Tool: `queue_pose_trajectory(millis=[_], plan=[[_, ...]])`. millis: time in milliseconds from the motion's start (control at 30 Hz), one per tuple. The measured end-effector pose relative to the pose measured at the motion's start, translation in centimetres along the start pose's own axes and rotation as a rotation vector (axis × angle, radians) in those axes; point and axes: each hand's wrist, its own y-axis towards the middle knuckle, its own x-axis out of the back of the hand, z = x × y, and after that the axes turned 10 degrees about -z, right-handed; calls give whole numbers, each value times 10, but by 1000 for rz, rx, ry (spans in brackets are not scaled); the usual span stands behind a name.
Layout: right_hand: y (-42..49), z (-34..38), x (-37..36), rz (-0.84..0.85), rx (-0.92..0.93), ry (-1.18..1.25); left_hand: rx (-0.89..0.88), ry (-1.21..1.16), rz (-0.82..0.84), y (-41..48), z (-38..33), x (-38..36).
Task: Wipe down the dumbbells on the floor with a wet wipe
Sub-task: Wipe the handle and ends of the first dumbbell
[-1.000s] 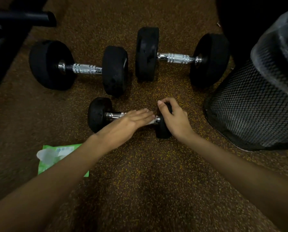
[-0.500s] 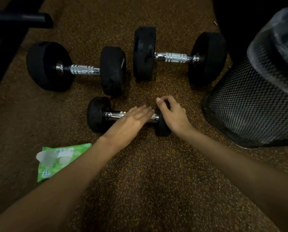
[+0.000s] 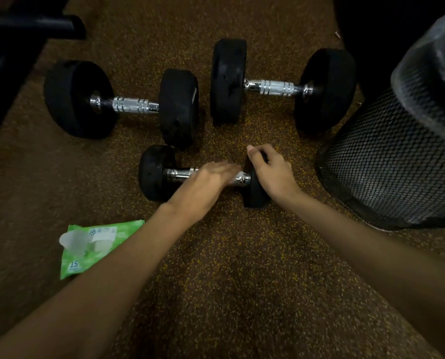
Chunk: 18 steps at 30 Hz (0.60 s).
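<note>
Speckled rubber gym floor (image 3: 242, 281), small dumbbell (image 3: 155, 173) dead centre, mid-wipe by the look of it.

Its long axis runs left to right, straight across in front of the person, so any stroke has to travel sideways along the chrome handle (image 3: 180, 174). Left hand (image 3: 208, 177) lies flat on that handle, fingers straight and a bit blurred, pressing a white wet wipe (image 3: 238, 175) (only a sliver peeks out past the fingertips). Right hand (image 3: 270, 172) is at the right-hand end, fingers and thumb curled over that head, probably to stop it rolling. Left big dumbbell (image 3: 128, 104) and right big dumbbell (image 3: 273, 88) lie just beyond. Green wipe pack (image 3: 91, 244) sits by the left forearm, mesh bin (image 3: 387, 161) off right.
</note>
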Motion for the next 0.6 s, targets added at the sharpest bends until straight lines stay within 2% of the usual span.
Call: queue_pose_trajectory(millis=[133, 267, 400, 600], plan=[[-2, 1, 1, 9, 21, -13, -114, 77, 3, -15, 5, 2], [-3, 2, 1, 15, 9, -1, 72, -119, -68, -8, 6, 14], [0, 3, 0, 8, -31, 1, 224, -116, -85, 8, -5, 3], [4, 5, -1, 9, -50, -3, -45, 71, -52, -15, -10, -17]])
